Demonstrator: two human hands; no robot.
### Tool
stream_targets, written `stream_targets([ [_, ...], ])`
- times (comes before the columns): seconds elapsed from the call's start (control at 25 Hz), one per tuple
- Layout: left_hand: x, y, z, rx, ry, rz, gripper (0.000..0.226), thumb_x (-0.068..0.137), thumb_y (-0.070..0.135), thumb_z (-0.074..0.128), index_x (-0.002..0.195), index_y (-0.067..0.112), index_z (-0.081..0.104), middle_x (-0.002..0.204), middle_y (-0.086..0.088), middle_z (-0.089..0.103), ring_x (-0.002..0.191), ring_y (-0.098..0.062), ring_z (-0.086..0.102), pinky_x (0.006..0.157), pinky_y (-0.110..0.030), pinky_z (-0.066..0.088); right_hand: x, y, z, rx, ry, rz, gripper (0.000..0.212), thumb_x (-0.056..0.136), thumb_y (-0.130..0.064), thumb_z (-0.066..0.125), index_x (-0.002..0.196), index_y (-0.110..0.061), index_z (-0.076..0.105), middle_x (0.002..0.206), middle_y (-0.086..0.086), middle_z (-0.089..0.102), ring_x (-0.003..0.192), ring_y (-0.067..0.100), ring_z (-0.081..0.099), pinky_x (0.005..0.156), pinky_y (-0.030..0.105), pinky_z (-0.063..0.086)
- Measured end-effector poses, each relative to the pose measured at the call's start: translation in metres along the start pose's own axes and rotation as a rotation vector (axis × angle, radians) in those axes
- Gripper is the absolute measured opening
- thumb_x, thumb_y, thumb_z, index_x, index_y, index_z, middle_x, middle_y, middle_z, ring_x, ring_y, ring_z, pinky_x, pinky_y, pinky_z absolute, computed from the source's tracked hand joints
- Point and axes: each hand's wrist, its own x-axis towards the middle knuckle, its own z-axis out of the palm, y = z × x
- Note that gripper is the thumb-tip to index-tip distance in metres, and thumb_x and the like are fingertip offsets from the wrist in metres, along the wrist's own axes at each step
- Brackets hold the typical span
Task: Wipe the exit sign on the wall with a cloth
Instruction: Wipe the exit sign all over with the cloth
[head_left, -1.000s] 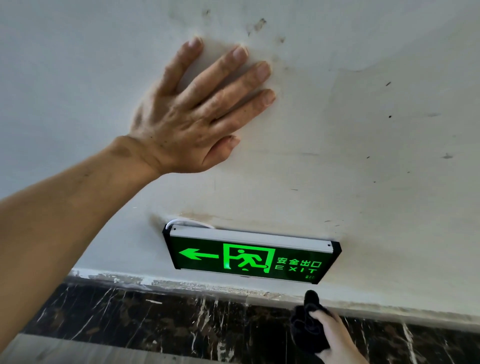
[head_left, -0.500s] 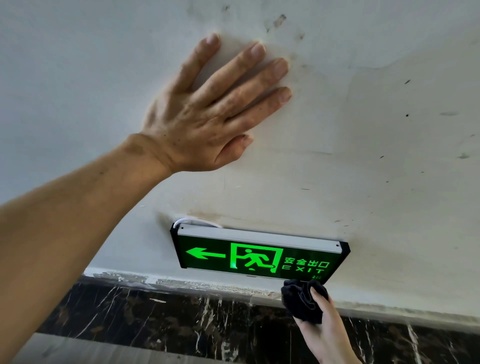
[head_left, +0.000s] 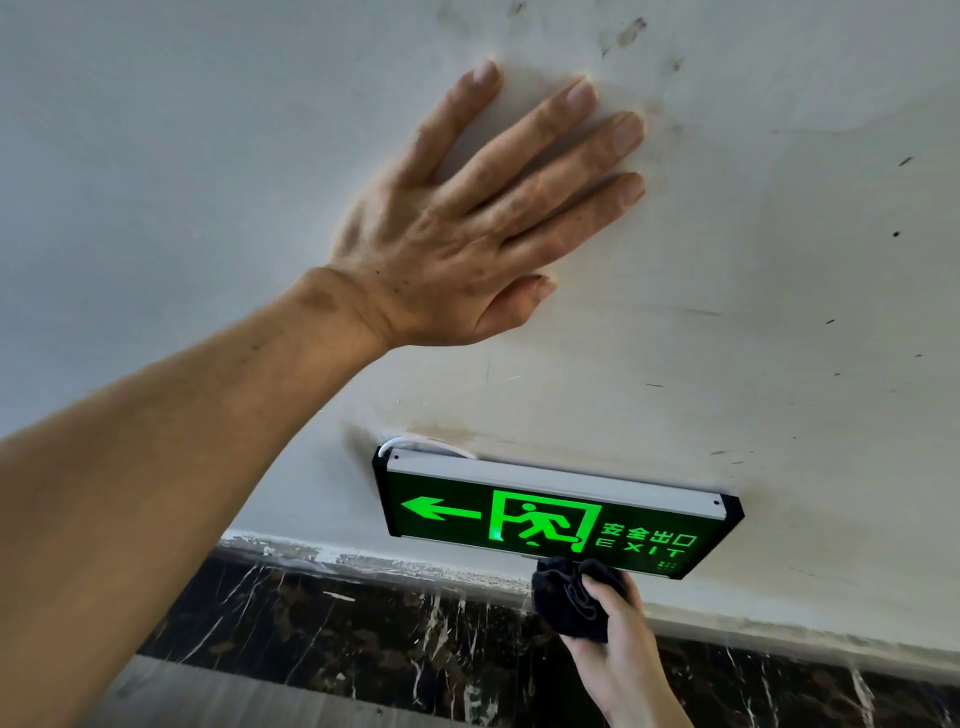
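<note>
The right hand (head_left: 621, 657), at 5 o'clock, is closed around a bunched black cloth (head_left: 571, 597) touching the lower edge of the lit green exit sign (head_left: 550, 519). Farther up, at 12 o'clock, the left hand (head_left: 467, 223) lies spread flat on the white wall (head_left: 779, 286).

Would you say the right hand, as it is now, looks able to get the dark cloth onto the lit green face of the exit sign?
Probably yes: the right hand holds the bunched dark cloth at the green exit sign's lower edge, with nothing between.
</note>
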Motion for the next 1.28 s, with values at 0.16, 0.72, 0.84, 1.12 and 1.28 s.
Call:
stream_targets([
  [0.16, 0.000, 0.002, 0.001, -0.001, 0.006, 0.010, 0.065, 0.097, 0.043, 0.036, 0.157, 0.016, 0.035, 0.158, -0.008, 0.035, 0.145, -0.033, 0.034, 0.121, -0.056, 0.014, 0.000, 0.018, 0.022, 0.042, -0.004, 0.062, 0.019, 0.087, 0.004, 0.054, 0.097, -0.012, 0.059, 0.124, 0.028, 0.056, 0.113, 0.047, 0.054, 0.088, 0.056, 0.049],
  [0.72, 0.003, 0.001, 0.000, -0.056, 0.009, -0.010, 0.073, 0.090, 0.044, 0.049, 0.155, 0.016, 0.033, 0.155, -0.008, 0.034, 0.143, -0.034, 0.035, 0.120, -0.056, 0.011, -0.015, 0.067, 0.096, -0.007, -0.035, 0.182, 0.025, 0.085, 0.010, 0.054, 0.103, -0.007, 0.057, 0.113, 0.028, 0.060, 0.099, 0.044, 0.059, 0.079, 0.053, 0.053],
  [0.84, 0.002, 0.001, -0.001, -0.069, -0.006, -0.007, 0.073, 0.089, 0.044, 0.052, 0.155, 0.016, 0.036, 0.155, -0.008, 0.037, 0.143, -0.034, 0.036, 0.120, -0.056, 0.011, -0.017, 0.084, 0.113, 0.025, -0.066, 0.253, 0.030, 0.084, 0.010, 0.054, 0.107, -0.009, 0.058, 0.113, 0.027, 0.060, 0.103, 0.045, 0.058, 0.077, 0.054, 0.054],
  [1.12, 0.002, 0.000, -0.002, -0.061, -0.020, -0.002, 0.070, 0.090, 0.043, 0.051, 0.153, 0.016, 0.039, 0.154, -0.007, 0.035, 0.142, -0.033, 0.035, 0.119, -0.055, 0.008, -0.026, 0.113, 0.138, -0.255, -0.260, 0.458, 0.047, 0.079, 0.015, 0.057, 0.113, -0.016, 0.063, 0.115, 0.027, 0.063, 0.102, 0.046, 0.061, 0.076, 0.054, 0.055],
  [1.28, -0.002, -0.002, -0.006, -0.057, -0.040, -0.009, 0.068, 0.092, 0.041, 0.048, 0.155, 0.016, 0.037, 0.156, -0.007, 0.036, 0.143, -0.033, 0.034, 0.121, -0.054, 0.008, -0.033, 0.108, 0.100, -0.361, -0.233, 0.387, 0.049, 0.076, 0.019, 0.059, 0.113, -0.013, 0.062, 0.107, 0.030, 0.068, 0.094, 0.048, 0.066, 0.081, 0.057, 0.053],
])
